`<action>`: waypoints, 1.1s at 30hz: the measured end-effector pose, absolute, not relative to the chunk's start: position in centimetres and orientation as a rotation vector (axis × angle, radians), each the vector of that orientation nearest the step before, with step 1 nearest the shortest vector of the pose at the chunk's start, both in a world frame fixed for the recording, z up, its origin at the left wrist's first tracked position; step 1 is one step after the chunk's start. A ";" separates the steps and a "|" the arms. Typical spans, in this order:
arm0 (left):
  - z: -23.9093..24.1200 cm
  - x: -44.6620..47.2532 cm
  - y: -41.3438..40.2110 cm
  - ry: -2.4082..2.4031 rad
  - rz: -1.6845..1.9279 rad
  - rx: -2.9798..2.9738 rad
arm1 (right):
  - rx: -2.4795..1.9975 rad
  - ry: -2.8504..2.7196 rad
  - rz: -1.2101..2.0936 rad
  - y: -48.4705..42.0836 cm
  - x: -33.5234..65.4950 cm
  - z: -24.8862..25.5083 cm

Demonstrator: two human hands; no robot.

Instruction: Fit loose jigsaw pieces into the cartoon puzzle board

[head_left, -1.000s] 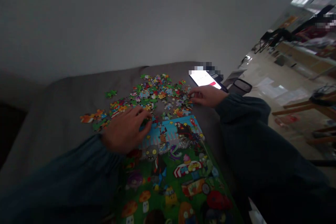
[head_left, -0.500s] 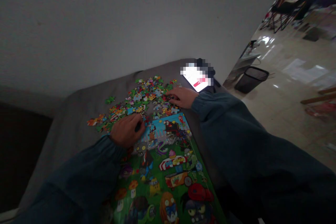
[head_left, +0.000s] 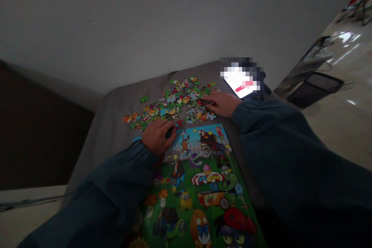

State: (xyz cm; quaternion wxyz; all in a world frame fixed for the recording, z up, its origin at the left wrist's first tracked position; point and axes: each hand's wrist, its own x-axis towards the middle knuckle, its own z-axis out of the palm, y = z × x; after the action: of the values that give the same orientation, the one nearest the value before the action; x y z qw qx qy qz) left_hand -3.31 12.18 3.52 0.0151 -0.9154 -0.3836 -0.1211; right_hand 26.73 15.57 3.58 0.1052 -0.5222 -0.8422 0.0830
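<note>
A loose heap of small multicoloured jigsaw pieces (head_left: 174, 102) lies on a grey padded surface (head_left: 113, 124), with one green piece (head_left: 144, 99) apart on the left. My left hand (head_left: 158, 136) rests at the top edge of a printed cartoon puzzle board (head_left: 200, 180), fingers curled at the heap's lower edge; whether a piece is between them is hidden. My right hand (head_left: 222, 103) lies at the heap's right side, fingertips among the pieces, near a lit phone (head_left: 241, 83) partly pixelated.
The grey surface ends at a wall behind it and drops away on the left. A black mesh wastebasket (head_left: 315, 89) stands on the shiny tiled floor (head_left: 343, 124) to the right, with a folding chair (head_left: 353, 9) at the far upper right.
The view has swung, so the scene sits further right and the floor shows less. My hands stay at the heap, with the right hand a little closer to the pieces.
</note>
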 end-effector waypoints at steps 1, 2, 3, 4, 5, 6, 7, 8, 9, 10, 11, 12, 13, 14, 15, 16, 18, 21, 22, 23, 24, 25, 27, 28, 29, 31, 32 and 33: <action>3.5 -3.6 12.4 -1.178 -0.401 -2.859 | -1.548 -2.479 0.236 15.5 26.7 3.6; 3.4 -3.9 12.7 -1.163 -0.432 -2.868 | -1.558 -2.478 0.228 15.5 26.7 3.6; 3.3 -4.4 13.1 -1.149 -0.467 -2.875 | -1.571 -2.476 0.222 15.5 26.6 3.6; 3.2 -4.8 13.4 -1.137 -0.499 -2.880 | -1.582 -2.475 0.215 15.4 26.5 3.6; 3.0 -5.4 13.9 -1.126 -0.527 -2.885 | -1.591 -2.476 0.209 15.4 26.5 3.6; 2.9 -5.9 14.3 -1.113 -0.547 -2.894 | -1.597 -2.476 0.202 15.4 26.4 3.7; 2.7 -6.5 14.7 -1.100 -0.562 -2.903 | -1.601 -2.478 0.197 15.4 26.4 3.7; 2.6 -7.0 15.1 -1.090 -0.578 -2.905 | -1.603 -2.482 0.192 15.5 26.4 3.7; 2.7 -7.6 15.4 -1.087 -0.594 -2.897 | -1.602 -2.487 0.190 15.5 26.4 3.7; 2.8 -8.2 15.7 -1.087 -0.616 -2.877 | -1.601 -2.491 0.190 15.5 26.4 3.6; 3.1 -8.8 16.0 -1.092 -0.641 -2.841 | -1.603 -2.490 0.188 15.5 26.5 3.6; 3.5 -9.5 16.2 -1.103 -0.672 -2.791 | -1.607 -2.485 0.182 15.4 26.5 3.6; 4.0 -10.1 16.4 -1.124 -0.703 -2.735 | -1.610 -2.481 0.176 15.4 26.5 3.6; 4.6 -10.9 16.6 -1.153 -0.731 -2.670 | -1.610 -2.481 0.169 15.4 26.5 3.6; 5.1 -11.6 16.7 -1.193 -0.753 -2.608 | -1.609 -2.485 0.164 15.3 26.5 3.6; 5.6 -12.4 16.9 -1.243 -0.755 -2.560 | -1.606 -2.492 0.162 15.3 26.5 3.6; 6.3 -13.8 17.3 -1.378 -0.669 -2.539 | -1.601 -2.510 0.163 15.3 26.5 3.7; 6.3 -15.3 17.9 -1.659 -0.374 -2.631 | -1.606 -2.522 0.154 15.3 26.3 3.8; 6.1 -15.6 18.0 -1.733 -0.284 -2.665 | -1.605 -2.525 0.149 15.3 26.3 3.8; 5.9 -15.8 18.2 -1.787 -0.218 -2.694 | -1.602 -2.529 0.146 15.3 26.3 3.8; 5.7 -15.9 18.2 -1.816 -0.182 -2.715 | -1.599 -2.530 0.143 15.3 26.3 3.8; 5.5 -15.9 18.3 -1.822 -0.159 -2.736 | -1.596 -2.531 0.142 15.3 26.3 3.8; 5.1 -15.9 18.3 -1.792 -0.129 -2.771 | -1.594 -2.533 0.148 15.3 26.3 3.8; 5.0 -15.9 18.3 -1.765 -0.124 -2.788 | -1.596 -2.534 0.150 15.3 26.3 3.8; 4.8 -15.9 18.3 -1.733 -0.128 -2.807 | -1.599 -2.535 0.148 15.3 26.3 3.8; 4.5 -15.8 18.3 -1.668 -0.156 -2.844 | -1.606 -2.537 0.138 15.3 26.2 3.8; 4.3 -15.7 18.3 -1.636 -0.191 -2.855 | -1.609 -2.535 0.130 15.3 26.2 3.8; 4.1 -15.7 18.3 -1.606 -0.229 -2.857 | -1.611 -2.530 0.120 15.2 26.2 3.8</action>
State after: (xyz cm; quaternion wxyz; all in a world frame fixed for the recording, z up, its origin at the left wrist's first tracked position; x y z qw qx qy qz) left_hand -15.68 18.26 4.08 -0.0722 -0.8673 -0.4876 -0.0696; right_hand 26.21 15.24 3.79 0.0697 -0.5355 -0.8407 0.0400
